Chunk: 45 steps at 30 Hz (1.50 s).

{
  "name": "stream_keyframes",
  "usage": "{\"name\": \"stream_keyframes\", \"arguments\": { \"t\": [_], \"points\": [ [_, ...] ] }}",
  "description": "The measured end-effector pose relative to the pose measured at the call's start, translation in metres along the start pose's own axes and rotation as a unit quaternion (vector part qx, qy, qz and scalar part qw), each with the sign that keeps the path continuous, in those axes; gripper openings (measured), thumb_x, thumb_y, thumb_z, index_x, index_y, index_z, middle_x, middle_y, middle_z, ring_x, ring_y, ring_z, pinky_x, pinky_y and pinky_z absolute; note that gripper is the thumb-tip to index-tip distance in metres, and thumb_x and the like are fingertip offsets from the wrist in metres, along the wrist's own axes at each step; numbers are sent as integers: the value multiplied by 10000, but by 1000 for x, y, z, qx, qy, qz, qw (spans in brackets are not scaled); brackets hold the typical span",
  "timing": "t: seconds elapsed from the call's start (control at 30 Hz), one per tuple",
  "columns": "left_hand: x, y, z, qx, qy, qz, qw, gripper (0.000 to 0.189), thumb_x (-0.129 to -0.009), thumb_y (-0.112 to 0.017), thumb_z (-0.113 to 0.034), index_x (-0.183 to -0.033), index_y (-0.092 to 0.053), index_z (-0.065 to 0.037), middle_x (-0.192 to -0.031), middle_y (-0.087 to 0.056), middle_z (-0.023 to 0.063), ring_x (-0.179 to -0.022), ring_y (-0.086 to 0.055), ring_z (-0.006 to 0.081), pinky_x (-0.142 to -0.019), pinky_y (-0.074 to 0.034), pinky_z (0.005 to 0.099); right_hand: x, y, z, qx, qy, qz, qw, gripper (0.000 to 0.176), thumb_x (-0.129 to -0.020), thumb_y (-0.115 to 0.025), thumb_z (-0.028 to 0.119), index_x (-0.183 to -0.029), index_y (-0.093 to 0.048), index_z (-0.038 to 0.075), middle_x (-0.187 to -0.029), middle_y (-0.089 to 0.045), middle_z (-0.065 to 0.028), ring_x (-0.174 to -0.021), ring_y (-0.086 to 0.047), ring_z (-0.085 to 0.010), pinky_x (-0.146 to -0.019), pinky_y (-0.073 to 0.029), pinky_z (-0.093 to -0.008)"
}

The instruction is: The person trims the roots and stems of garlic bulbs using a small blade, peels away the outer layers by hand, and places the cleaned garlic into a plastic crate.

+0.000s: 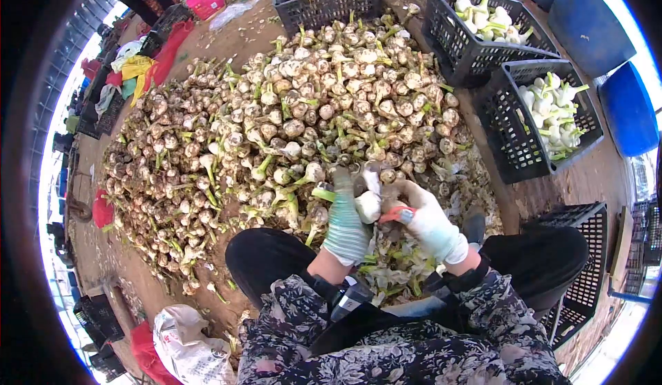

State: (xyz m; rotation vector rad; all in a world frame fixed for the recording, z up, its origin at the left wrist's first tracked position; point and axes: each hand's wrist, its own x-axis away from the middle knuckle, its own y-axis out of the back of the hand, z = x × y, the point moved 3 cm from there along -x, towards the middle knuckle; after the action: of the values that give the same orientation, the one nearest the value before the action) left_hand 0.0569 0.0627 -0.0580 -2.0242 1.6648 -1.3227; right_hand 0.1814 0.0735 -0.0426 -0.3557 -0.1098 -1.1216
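Observation:
My left hand (347,223), in a green-striped glove, holds a white garlic bulb (368,207) whose green stem (323,194) points out to the left. On the bulb's other side my right hand (426,219), in a pale glove, is closed around a tool with a red-orange handle (398,214); its working end is too blurred to make out. Both hands are close together above the near edge of a large heap of garlic (303,109). Below them lie peeled skins and green leaf scraps (396,264) between my knees.
Two black crates of cleaned garlic (476,64) (514,137) stand at the right. An empty-looking crate (327,6) is behind the heap, another crate (586,268) by my right knee. Blue barrels (629,109) line the right side; a white sack (189,347) lies lower left.

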Motion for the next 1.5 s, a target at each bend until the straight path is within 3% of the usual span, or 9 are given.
{"name": "stream_keyframes", "arguments": {
  "t": [0.33,0.57,0.73,0.8,0.97,1.13,1.33,1.4,1.5],
  "points": [
    [-7,11,6,-177,-162,-58,969,502,-878,-437,-504,-1121,-533,-75,-836,-552,-32,-674,-515,87,-601,-450,230,7,-3,-1,191,111,-95,971,222,-737,-581,80,-925,-547,-32,-813,-601,-115,-780,-567,-146,-723,-453,-280],
    [13,7,-2,92,-57,82,991,315,-816,-542,-110,-1126,-493,-77,-853,-586,63,-734,-589,174,-638,-506,304,-8,45,-31,365,-21,-76,928,215,-786,-571,150,-937,-569,-3,-788,-605,-159,-732,-589,-248,-669,-455,-310],
    [9,9,3,-51,-107,9,993,314,-815,-516,-94,-1127,-478,-74,-889,-571,53,-734,-564,144,-654,-487,282,17,27,-17,61,84,-94,990,292,-783,-597,228,-932,-553,-19,-806,-602,-183,-753,-597,-258,-698,-461,-322],
    [8,3,3,-89,-151,17,984,362,-823,-508,-106,-1180,-459,-71,-973,-555,44,-763,-544,117,-664,-480,271,21,1,16,275,38,-71,958,329,-764,-603,220,-951,-547,-44,-813,-606,-178,-755,-596,-247,-699,-460,-322],
    [19,-13,-9,4,-101,17,995,446,-840,-490,-74,-1278,-406,-77,-908,-550,20,-621,-498,76,-563,-457,219,24,-6,31,34,-119,-28,992,232,-748,-574,80,-930,-571,-64,-778,-640,-115,-671,-591,-191,-616,-467,-310],
    [12,4,-6,105,-90,93,986,503,-793,-473,-38,-1291,-397,-51,-1084,-541,79,-793,-577,174,-687,-505,271,13,59,-24,392,-83,-17,916,268,-831,-491,96,-1050,-548,-46,-861,-648,-115,-721,-615,-139,-589,-485,-271],
    [22,-21,-5,-53,-98,139,984,551,-806,-455,-53,-1340,-317,-70,-1072,-534,73,-786,-560,110,-695,-482,260,24,17,14,6,-105,33,994,507,-807,-613,373,-1059,-475,-46,-918,-577,-86,-746,-595,-143,-581,-499,-262],
    [26,-26,-4,-42,-80,133,987,614,-732,-464,-40,-1332,-337,-25,-1329,-402,96,-1157,-425,167,-953,-367,282,21,16,16,49,-52,72,995,400,-833,-588,290,-1062,-459,-11,-899,-562,-81,-768,-610,-167,-640,-529,-296],
    [22,-14,-3,-10,-72,148,986,532,-808,-469,-46,-1326,-351,-65,-1097,-535,71,-855,-562,109,-758,-469,244,31,13,32,-100,-92,103,985,392,-840,-579,292,-1026,-482,-40,-911,-573,-82,-823,-581,-145,-675,-525,-301]
  ]
}}
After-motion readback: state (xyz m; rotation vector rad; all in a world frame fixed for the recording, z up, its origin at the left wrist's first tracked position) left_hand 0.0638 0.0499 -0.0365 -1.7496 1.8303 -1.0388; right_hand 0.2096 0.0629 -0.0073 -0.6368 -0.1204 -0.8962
